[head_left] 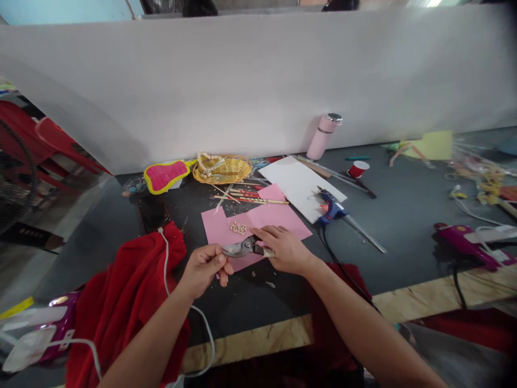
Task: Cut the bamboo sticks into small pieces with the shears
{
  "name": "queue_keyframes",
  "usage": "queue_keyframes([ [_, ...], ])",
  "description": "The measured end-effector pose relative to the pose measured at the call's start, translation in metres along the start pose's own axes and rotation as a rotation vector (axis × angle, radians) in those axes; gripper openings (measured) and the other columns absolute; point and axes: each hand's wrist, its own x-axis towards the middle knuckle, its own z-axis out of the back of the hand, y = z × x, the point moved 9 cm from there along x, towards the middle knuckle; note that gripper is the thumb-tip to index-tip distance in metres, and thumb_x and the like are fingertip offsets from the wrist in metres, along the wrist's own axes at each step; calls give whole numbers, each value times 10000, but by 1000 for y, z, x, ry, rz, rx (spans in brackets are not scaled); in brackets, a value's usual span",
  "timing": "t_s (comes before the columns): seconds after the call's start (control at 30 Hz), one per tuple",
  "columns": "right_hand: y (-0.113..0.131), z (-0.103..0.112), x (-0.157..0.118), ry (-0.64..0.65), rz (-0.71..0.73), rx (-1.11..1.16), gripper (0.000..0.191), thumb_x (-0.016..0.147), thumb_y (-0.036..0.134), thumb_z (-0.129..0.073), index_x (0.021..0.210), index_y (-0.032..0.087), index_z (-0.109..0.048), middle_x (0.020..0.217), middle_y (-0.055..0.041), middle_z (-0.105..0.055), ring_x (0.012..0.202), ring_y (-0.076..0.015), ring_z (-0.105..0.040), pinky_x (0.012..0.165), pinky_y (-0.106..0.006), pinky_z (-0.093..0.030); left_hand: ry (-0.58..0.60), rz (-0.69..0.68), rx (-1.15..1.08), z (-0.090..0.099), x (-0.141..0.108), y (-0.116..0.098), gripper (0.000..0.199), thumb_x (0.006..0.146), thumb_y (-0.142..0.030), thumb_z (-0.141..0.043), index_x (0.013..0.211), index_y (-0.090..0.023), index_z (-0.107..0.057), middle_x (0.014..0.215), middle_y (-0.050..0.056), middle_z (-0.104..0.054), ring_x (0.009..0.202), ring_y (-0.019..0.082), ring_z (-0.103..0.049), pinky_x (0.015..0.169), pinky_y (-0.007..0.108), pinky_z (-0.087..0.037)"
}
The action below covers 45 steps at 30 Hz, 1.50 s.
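My right hand [287,249] is wrapped round the handles of a pair of pruning shears [243,248], whose blades point left. At the blade tips, my left hand [207,268] is closed in a pinch; what its fingers hold is too small to make out. Under the shears lie sheets of pink paper [270,218]. On the paper, just beyond the blades, is a small heap of pale cut pieces [238,228]. Thin sticks [258,199], some in red and gold wrapping, lie beyond the heap.
A wicker basket [232,171] and a pink-yellow padded shape [166,177] stand at the back. To the right are white board [297,180], a blue glue gun [332,209], a pink bottle [321,139] and a thread spool [358,169]. Red cloth [133,285] and a phone [153,213] lie left.
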Motion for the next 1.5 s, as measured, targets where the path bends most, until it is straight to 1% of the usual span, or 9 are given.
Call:
queue_keyframes([
  [0.27,-6,2,-1,6,-48,-49,690,717,121,-510,1383,211,-352,1252,-101,-537,1108,-238,-507,909,-375,-390,-11,49,-164,-1,0,-9,283,694,-356,-759,677,-122,-601,498,-5,-639,295,66,-517,296,133,-413],
  [0.4,-33,9,-2,-57,-288,-163,546,869,306,-490,1389,222,-345,1170,-98,-585,1035,-246,-550,867,-364,-400,-58,46,-123,4,0,-11,290,675,-351,-773,678,-116,-604,510,-8,-637,312,65,-526,315,140,-429],
  [0.53,-65,15,-10,-77,-529,-264,621,872,551,-483,1389,237,-341,1148,-99,-598,1024,-261,-559,848,-360,-405,-57,54,-56,3,1,-7,305,688,-381,-755,683,-114,-607,521,-4,-631,329,69,-523,333,162,-436],
  [0.73,-78,17,-17,-67,-627,-375,580,837,537,-559,1321,252,-416,1138,-93,-595,1037,-268,-527,828,-368,-399,-97,-27,221,8,2,-7,228,778,-357,-668,755,-136,-617,637,8,-656,447,79,-572,451,186,-455],
  [0.93,-57,35,-13,-260,-497,-285,275,897,370,-519,1125,225,-572,1122,-81,-593,1071,-273,-467,874,-395,-374,-168,-205,702,3,-1,-21,148,840,-307,-576,835,-180,-652,593,-9,-628,542,113,-592,543,205,-455],
  [1.07,-18,33,-5,-341,-264,142,225,951,283,-396,895,178,-587,914,-69,-607,872,-186,-529,784,-303,-417,-162,-387,913,-7,-6,-33,119,834,-239,-572,860,-227,-688,748,19,-700,683,150,-640,659,242,-479],
  [1.17,11,9,2,-167,-163,495,266,962,312,-382,810,182,-558,721,-7,-561,647,-129,-498,601,-243,-397,-125,-492,975,-14,-8,-38,157,821,-200,-571,886,-254,-703,855,37,-726,793,185,-657,730,276,-489],
  [1.27,24,-5,3,-71,-138,670,283,957,355,-401,810,172,-560,693,14,-539,620,-110,-489,564,-217,-374,-110,-508,999,-16,-8,-37,197,814,-170,-562,900,-266,-711,858,38,-729,797,189,-662,743,283,-492],
  [1.5,34,-14,4,-32,-54,666,170,926,260,-444,886,178,-587,695,18,-562,621,-106,-512,596,-212,-403,-88,-512,1017,-23,-9,-38,205,793,-146,-579,880,-263,-723,845,47,-730,788,192,-662,741,276,-482],
])
